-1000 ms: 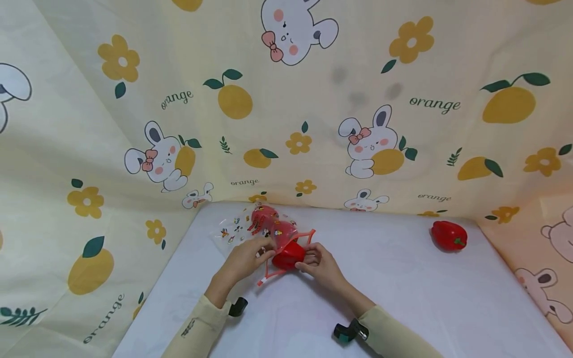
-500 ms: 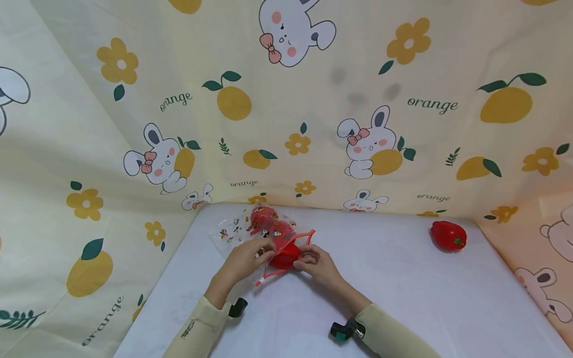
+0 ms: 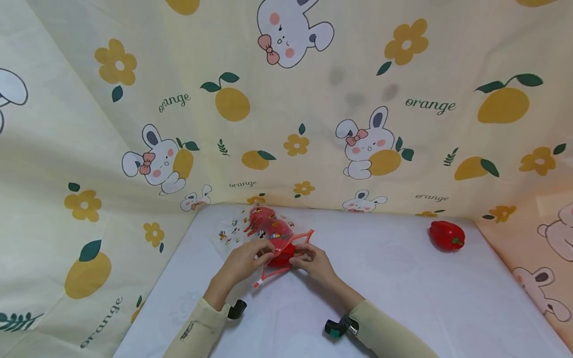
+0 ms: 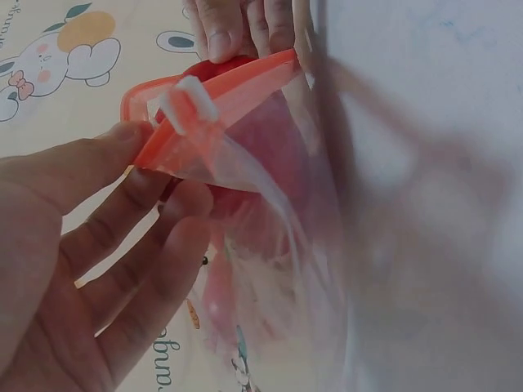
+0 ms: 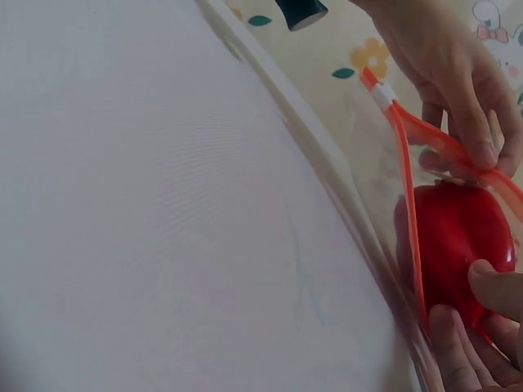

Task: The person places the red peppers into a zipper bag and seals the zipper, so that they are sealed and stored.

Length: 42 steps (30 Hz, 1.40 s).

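A clear zip bag [image 3: 229,234] with cartoon prints and an orange-red zip edge [image 4: 237,94] lies on the table, its mouth apart. Inside it are red things [image 3: 261,215], blurred by the plastic. My left hand [image 3: 243,261] pinches the bag's zip edge between thumb and fingers. A red bell pepper [image 5: 458,237] sits in the bag's mouth, between the two zip strips. My right hand [image 3: 315,264] grips that pepper from the right, thumb on top and fingers below. The white slider [image 5: 382,96] is at one end of the zip.
Another red bell pepper [image 3: 446,235] with a green stem lies at the far right of the white table [image 3: 394,288]. A patterned cloth [image 3: 268,124] hangs behind and at both sides. Each wrist carries a small black camera [image 3: 237,309].
My right hand has moved left, pushing the red bell pepper further into the bag's mouth. My left hand stays on the zip edge. The head view has shifted slightly.
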Tool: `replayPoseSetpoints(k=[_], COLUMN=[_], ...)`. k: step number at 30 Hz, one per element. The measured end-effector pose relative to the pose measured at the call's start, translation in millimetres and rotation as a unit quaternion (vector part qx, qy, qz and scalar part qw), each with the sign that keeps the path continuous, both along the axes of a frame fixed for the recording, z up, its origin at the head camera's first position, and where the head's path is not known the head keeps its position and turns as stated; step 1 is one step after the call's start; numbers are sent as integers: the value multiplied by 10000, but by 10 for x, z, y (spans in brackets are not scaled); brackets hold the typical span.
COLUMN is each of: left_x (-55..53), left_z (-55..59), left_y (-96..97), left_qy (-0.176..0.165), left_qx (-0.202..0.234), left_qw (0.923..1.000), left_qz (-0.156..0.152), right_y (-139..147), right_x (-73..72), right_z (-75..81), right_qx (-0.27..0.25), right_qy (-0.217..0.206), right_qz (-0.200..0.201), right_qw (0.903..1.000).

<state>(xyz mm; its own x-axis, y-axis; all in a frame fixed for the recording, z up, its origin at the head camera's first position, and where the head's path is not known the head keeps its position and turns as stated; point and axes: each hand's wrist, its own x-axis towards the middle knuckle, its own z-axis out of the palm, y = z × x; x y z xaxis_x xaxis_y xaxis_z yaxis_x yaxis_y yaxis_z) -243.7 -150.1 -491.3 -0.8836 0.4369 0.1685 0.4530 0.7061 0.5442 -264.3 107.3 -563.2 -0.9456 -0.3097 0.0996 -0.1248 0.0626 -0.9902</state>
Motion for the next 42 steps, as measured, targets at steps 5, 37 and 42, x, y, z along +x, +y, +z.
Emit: replayPoseSetpoints(k=[5,37,42], left_x=[4,-13,-22], left_z=[-32,-58,-43], left_y=[-8,-7,1], left_qy=[-48,-232,-173], left_qx=[-5,8,3], left_qw=[10000,9997,9998], left_qz=[-56,-31,-83], right_y=[-31,206,497], right_x=[4,11,65], right_z=[30,132,256], right_qx=[49,441,821], right_qy=[-35,605,908], right_qz=[-41,-555,-954], right_qw=[10000,9957,9879])
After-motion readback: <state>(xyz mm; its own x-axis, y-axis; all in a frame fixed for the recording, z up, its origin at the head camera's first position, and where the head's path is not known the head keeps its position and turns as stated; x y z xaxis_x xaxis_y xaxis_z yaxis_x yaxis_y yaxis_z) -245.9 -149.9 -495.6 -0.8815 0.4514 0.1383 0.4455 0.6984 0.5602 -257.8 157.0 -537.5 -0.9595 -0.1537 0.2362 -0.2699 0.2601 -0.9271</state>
